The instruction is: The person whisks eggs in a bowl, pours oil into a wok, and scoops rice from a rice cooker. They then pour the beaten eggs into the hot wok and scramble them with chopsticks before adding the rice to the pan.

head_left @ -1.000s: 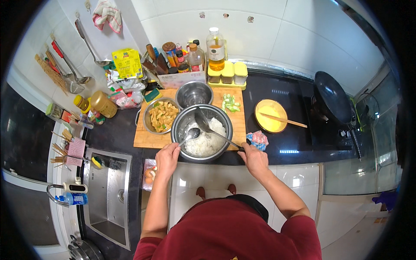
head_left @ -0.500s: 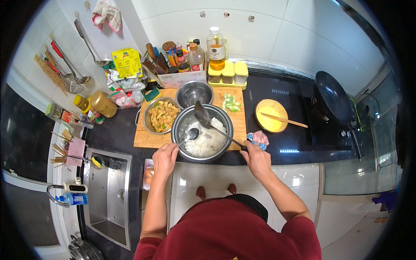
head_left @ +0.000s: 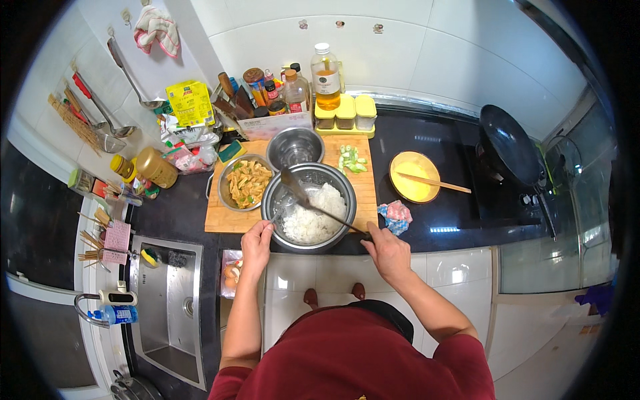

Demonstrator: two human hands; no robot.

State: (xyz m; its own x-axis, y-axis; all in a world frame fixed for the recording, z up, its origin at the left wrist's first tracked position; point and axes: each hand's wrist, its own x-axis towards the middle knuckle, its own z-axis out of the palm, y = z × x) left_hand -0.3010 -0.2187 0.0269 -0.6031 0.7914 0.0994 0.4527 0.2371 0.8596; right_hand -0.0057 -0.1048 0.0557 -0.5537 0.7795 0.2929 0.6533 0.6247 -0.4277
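A dark round pot (head_left: 344, 190) of white rice (head_left: 313, 221) stands at the front of a wooden cutting board (head_left: 220, 225). The rice is heaped toward its right side. My left hand (head_left: 256, 248), closed, pinches a metal spoon (head_left: 278, 213) that dips in over the pot's left rim. Its bowl is hard to make out. My right hand (head_left: 389, 255) grips the handle of a dark spatula (head_left: 294, 185), which slants across the pot with its blade at the upper left. Behind the pot sits a metal bowl (head_left: 295, 148); to the left is a bowl of brownish cooked pieces (head_left: 247, 183).
Chopped green pieces (head_left: 352, 159) lie on the board. Right of it are a bowl of yellow liquid (head_left: 415, 177) with chopsticks (head_left: 437, 183), a crumpled cloth (head_left: 395, 217) and a black wok (head_left: 510, 147). A sink (head_left: 167, 320) is at the left; bottles (head_left: 327, 77) stand behind.
The spatula blade has shifted left inside the pot, and the spoon has drawn back toward the left rim. More rice is piled on the right. The whole view has moved slightly.
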